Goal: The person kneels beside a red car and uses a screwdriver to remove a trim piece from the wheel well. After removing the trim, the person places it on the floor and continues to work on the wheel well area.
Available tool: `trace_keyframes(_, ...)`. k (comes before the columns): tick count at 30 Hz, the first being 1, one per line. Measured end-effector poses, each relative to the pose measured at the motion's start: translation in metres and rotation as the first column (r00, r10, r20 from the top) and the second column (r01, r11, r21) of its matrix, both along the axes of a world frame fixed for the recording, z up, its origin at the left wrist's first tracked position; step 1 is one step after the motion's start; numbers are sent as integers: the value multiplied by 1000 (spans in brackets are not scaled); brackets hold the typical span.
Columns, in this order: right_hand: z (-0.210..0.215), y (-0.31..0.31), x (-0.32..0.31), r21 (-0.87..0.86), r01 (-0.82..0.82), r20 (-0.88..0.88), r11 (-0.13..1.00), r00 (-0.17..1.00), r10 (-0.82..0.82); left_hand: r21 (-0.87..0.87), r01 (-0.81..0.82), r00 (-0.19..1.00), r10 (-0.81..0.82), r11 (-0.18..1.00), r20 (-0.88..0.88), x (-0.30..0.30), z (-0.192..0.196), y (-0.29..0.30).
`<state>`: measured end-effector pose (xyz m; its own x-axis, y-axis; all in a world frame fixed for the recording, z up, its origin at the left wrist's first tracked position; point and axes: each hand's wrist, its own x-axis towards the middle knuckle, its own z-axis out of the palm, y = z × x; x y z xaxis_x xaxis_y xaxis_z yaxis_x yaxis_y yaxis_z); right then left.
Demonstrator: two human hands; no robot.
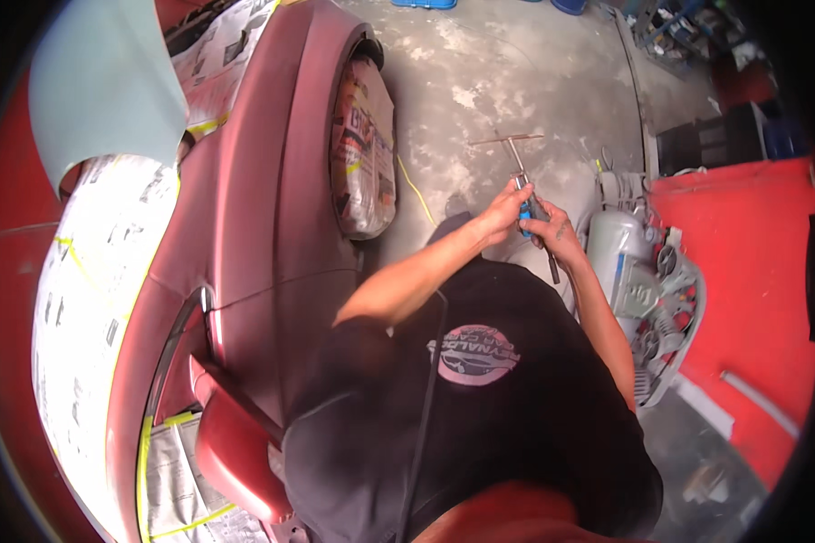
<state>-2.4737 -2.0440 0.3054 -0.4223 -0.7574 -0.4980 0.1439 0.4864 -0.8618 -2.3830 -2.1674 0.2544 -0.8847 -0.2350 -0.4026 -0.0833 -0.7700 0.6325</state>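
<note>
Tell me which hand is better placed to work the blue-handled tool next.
Probably the right hand: it wraps the blue-handled tool from the side, near the handle. The left hand also grips it, closer to the metal T-shaped tip, so it looks like the steadying hand. Both hands meet over the concrete floor.

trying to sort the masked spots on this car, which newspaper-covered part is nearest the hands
The papered wheel opening, an upright oval in the red car body, is nearest the left hand. The other papered areas lie farther off along the picture's left edge.

Both hands, left hand (503,215) and right hand (552,233), grip blue-handled tool (525,206) right of masked red car (263,208); compressor (618,249) just beyond.
</note>
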Motion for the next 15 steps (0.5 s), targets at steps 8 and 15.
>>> trace_keyframes(8, 35, -125, -120, -46, 74, 145, 996, 987, -67, -449, 355, 935, -322, 820, 149, -84, 18, -174)
trace_keyframes(15, -15, -222, -230, 188, -200, 123, 961, 976, 179, -643, 734, 679, -188, 221, 710, -40, -87, -233)
